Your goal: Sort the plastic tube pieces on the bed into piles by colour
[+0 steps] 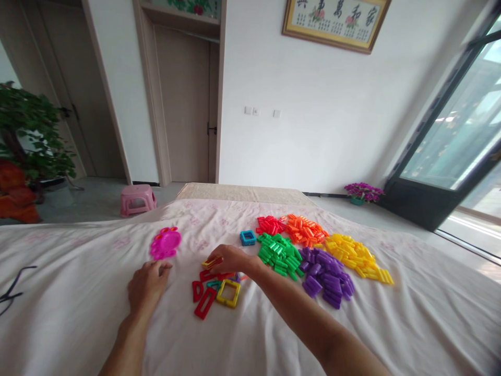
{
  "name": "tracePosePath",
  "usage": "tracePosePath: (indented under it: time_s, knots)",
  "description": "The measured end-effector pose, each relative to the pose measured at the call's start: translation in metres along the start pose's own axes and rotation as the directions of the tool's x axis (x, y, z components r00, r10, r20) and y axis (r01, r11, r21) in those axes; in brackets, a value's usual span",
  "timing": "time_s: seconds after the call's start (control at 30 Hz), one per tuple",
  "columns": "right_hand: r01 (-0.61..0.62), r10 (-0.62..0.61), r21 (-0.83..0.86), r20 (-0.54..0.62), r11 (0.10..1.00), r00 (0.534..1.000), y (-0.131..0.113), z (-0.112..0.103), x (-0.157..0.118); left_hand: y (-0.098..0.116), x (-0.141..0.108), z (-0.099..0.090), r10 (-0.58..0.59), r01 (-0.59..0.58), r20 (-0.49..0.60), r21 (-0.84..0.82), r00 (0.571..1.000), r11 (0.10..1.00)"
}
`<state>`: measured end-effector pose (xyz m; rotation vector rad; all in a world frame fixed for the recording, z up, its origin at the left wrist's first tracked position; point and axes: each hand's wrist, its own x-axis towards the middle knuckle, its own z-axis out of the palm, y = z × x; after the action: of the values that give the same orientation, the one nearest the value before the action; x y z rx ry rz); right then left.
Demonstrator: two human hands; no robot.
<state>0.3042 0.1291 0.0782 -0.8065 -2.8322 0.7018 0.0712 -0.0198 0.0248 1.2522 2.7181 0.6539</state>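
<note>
My right hand (230,259) reaches across to a small group of flat frame pieces, its fingers closed on a yellow piece (212,262). Below it lie a red rectangle (205,303), a red rounded piece (198,291), a teal triangle (214,285) and a yellow square frame (228,293). My left hand (148,284) rests on the cloth to the left, fingers bent together; what they hold, if anything, is hidden. Just beyond it sits a pink crab-shaped piece (166,244). A blue square frame (248,238) lies past my right hand.
Piles of red (270,225), orange (305,230), green (278,254), purple (327,275) and yellow pieces (352,253) lie on the right of the pale cloth (176,334). Dark-framed glasses (13,292) are at the left edge. A pink stool (138,199) stands beyond.
</note>
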Motion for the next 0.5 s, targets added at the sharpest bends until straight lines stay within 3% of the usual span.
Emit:
tracePosePath:
  time_s: [0.13, 0.3, 0.4, 0.5]
  knots:
    - [-0.086, 0.093, 0.079, -0.091, 0.993, 0.991, 0.005, 0.007, 0.008, -0.003, 0.003, 0.004, 0.002, -0.002, 0.006, -0.005, 1.000, 1.000]
    - [-0.191, 0.233, 0.245, -0.158, 0.951, 0.960, 0.029, -0.011, 0.017, -0.003, 0.004, 0.006, 0.003, -0.004, -0.008, -0.011, 1.000, 1.000]
    - [-0.272, 0.293, 0.137, -0.167, 0.952, 0.941, 0.037, -0.025, 0.016, -0.001, 0.003, 0.004, -0.001, 0.001, -0.017, -0.002, 1.000, 1.000]
    - [-0.374, 0.348, -0.035, -0.293, 0.927, 0.890, 0.030, -0.033, 0.007, 0.000, 0.002, 0.002, -0.003, 0.003, -0.017, -0.002, 1.000, 1.000]
